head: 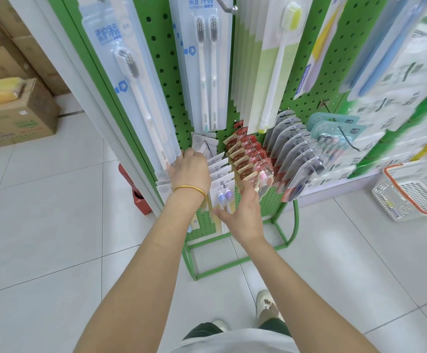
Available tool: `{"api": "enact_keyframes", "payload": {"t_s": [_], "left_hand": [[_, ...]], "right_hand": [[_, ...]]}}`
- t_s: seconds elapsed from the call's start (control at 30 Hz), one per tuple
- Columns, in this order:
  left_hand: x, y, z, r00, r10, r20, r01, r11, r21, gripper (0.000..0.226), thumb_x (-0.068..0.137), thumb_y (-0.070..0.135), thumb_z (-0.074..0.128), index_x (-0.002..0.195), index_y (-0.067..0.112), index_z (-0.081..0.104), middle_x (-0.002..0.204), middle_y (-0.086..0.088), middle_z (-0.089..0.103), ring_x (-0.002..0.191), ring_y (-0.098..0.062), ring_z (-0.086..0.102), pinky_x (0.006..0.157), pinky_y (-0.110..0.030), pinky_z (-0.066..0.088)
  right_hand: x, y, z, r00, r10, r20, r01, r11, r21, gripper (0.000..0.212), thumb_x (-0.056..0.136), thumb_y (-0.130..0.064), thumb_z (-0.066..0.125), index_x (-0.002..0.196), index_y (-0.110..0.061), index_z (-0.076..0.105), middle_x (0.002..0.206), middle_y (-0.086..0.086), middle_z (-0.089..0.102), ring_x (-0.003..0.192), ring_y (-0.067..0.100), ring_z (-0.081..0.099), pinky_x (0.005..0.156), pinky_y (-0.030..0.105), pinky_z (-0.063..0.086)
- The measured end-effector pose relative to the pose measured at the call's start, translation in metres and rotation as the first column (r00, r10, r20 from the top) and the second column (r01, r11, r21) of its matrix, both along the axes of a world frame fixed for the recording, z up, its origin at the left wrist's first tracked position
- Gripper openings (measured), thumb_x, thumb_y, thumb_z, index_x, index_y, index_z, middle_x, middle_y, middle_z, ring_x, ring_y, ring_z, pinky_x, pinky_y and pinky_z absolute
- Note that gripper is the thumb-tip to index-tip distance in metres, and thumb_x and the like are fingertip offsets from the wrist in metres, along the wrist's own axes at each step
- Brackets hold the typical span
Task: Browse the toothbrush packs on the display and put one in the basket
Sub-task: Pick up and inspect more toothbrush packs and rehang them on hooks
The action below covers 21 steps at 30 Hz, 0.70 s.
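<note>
Your left hand (189, 170), wearing a thin gold bangle (190, 189), is lying against the white card toothbrush packs (220, 171) hanging low on the green perforated metal display rack (161, 72). Its fingers are bending in among the cards, and I cannot tell if they are pinching 1. Your right hand (244, 210), at 5 o'clock from the left, is spreading open, thumb out, its fingertips (248, 188) touching the front pack of the red and cream row (248, 154). The white plastic mesh basket with the orange rim (385, 202) is sitting on the pale tiled floor (54, 225) at 3 o'clock, well apart from both hands.
</note>
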<state>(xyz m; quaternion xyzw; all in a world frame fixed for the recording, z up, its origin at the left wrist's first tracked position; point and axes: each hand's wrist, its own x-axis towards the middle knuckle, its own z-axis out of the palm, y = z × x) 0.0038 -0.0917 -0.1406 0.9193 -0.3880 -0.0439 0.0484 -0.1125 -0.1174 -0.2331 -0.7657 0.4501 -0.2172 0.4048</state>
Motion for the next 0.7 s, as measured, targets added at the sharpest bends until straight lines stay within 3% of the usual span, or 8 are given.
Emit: {"api": "enact_keyframes", "payload": {"t_s": [0.37,0.7], "left_hand": [[-0.033,0.011,-0.004,0.987,0.072,0.141,-0.083,0.994,0.075,0.041,0.080,-0.002,0.047,0.119,0.008,0.054,0.126,-0.010,0.047,0.128,-0.028,0.031,0.114,-0.056,0.006],[-0.084,0.030,-0.007,0.962,0.254,0.097,-0.253,0.967,-0.024,0.036,0.081,0.005,0.048,0.116,0.009,0.055,0.127,-0.010,0.046,0.126,-0.027,0.032,0.103,-0.041,0.024]], "right_hand": [[-0.012,-0.004,0.004,0.995,0.094,0.038,-0.094,0.996,-0.001,0.099,0.070,-0.030,0.083,0.145,-0.008,0.023,0.142,0.011,0.036,0.132,0.025,0.034,0.104,0.032,0.033],[-0.038,-0.006,0.002,0.979,0.192,0.071,-0.192,0.981,-0.002,0.100,0.070,-0.029,0.083,0.146,-0.005,0.023,0.147,0.012,0.034,0.135,0.028,0.031,0.110,0.034,0.029]]}}
